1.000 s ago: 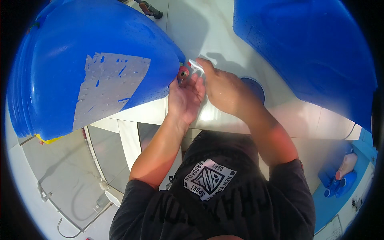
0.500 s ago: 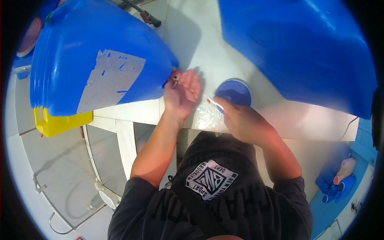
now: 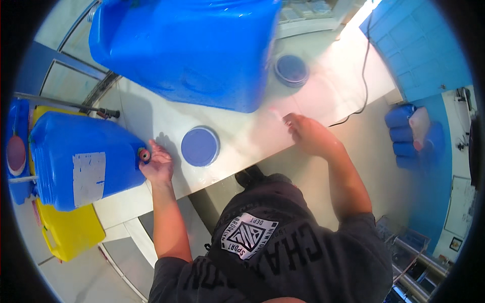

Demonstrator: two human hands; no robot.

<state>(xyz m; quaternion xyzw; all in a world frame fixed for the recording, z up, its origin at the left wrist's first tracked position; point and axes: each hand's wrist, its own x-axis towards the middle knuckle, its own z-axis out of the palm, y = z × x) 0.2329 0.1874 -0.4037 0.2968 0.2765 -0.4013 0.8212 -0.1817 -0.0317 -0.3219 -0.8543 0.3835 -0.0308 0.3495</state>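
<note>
My left hand (image 3: 158,163) is palm up with its fingers spread, at the red tap (image 3: 145,154) of a blue jerrycan (image 3: 126,166) lying on its side. Whether the thumb touches the tap I cannot tell. My right hand (image 3: 312,135) is over the counter's front edge, thumb and fingers pinched together. A faint reddish-white streak shows by its fingertips, blurred, so what it holds is unclear. Between my hands a round blue tub or lid (image 3: 200,146) rests on the white counter (image 3: 247,136). Behind it is a large blue jerrycan (image 3: 187,55).
A second round blue lid or tub (image 3: 291,69) lies farther back. A black cable (image 3: 365,76) runs over the counter's right side. Yellow jerrycans (image 3: 70,230) are at the left. Several blue containers (image 3: 401,134) stand on the floor at the right.
The view has turned right, showing more of the counter. My right hand has moved right, away from the round blue tub and my left hand. My left hand stays by the tap.
</note>
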